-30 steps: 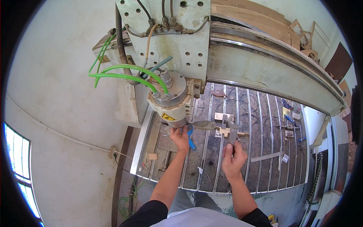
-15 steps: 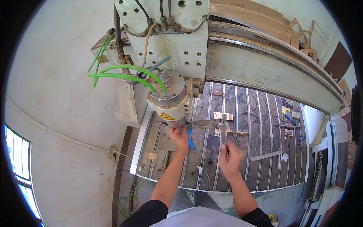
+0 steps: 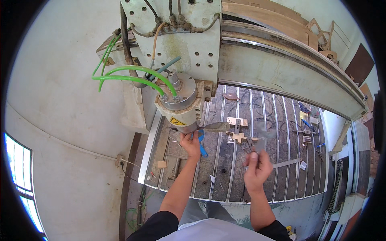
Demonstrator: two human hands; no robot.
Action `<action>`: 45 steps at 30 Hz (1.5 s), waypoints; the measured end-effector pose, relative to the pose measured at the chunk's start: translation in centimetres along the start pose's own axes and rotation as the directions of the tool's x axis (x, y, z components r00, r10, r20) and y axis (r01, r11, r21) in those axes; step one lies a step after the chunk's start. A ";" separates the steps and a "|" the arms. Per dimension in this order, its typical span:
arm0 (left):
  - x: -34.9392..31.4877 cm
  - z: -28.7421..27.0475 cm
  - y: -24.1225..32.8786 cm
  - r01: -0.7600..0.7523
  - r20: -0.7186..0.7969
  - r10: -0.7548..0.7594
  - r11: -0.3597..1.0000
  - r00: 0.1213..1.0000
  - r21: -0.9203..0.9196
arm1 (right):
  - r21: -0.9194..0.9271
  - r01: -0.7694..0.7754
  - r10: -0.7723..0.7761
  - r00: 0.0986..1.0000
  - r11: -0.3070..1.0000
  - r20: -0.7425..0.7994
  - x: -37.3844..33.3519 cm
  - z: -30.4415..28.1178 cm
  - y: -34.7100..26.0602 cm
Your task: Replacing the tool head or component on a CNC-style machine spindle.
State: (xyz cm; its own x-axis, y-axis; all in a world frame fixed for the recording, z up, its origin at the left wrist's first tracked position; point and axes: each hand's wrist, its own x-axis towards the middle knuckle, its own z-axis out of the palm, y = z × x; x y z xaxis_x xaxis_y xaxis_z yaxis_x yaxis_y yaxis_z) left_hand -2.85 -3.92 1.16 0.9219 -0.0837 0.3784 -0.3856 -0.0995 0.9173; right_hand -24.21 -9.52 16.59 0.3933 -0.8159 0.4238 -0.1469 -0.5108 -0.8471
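A metal spindle (image 3: 177, 106) with green hoses hangs from the machine head on the left. My left hand (image 3: 190, 145) is raised under it, fingers closed round its lower end; the exact part gripped is hidden. From that lower end a grey flat wrench handle (image 3: 217, 127) sticks out to the right. My right hand (image 3: 257, 170) is closed on a hammer (image 3: 263, 138), right of the wrench handle and apart from it. The hammer's head is smeared by motion. Just right of my left hand, a blue-handled tool (image 3: 204, 150) lies on the slotted bed.
The slotted machine bed (image 3: 229, 176) carries metal clamps (image 3: 237, 125), a brass-coloured piece (image 3: 238, 137) and a flat metal strip (image 3: 287, 163). Another hammer (image 3: 175, 168) lies front left. A gantry beam (image 3: 281, 74) crosses above, with a wall (image 3: 72, 100) at left.
My right hand has swung the hammer rightward, away from the wrench handle, and slightly nearer to me. My left hand stays at the spindle's lower end.
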 end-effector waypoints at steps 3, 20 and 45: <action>0.0 0.1 0.1 0.016 0.001 -0.016 1.000 1.000 -0.009 | 0.326 0.036 0.032 0.979 0.945 -0.200 0.2 0.0 -2.1; 0.0 0.3 0.2 -0.031 -0.031 0.029 0.999 0.999 -0.041 | 0.431 -0.256 0.185 0.962 0.865 0.200 4.1 7.2 4.6; 3.8 -2.2 -4.4 0.108 0.307 -0.073 0.989 0.949 -0.099 | 0.486 -0.191 0.184 0.981 0.853 0.062 3.6 8.6 4.4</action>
State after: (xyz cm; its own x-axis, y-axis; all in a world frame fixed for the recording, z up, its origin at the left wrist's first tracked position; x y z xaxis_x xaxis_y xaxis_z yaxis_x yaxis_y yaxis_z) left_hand 2.47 -1.65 -1.20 0.8908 -0.3765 0.2545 -0.2782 -0.0090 0.9605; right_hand -15.62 -12.40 11.68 0.4154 -0.8775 0.2398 0.2412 -0.1480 -0.9591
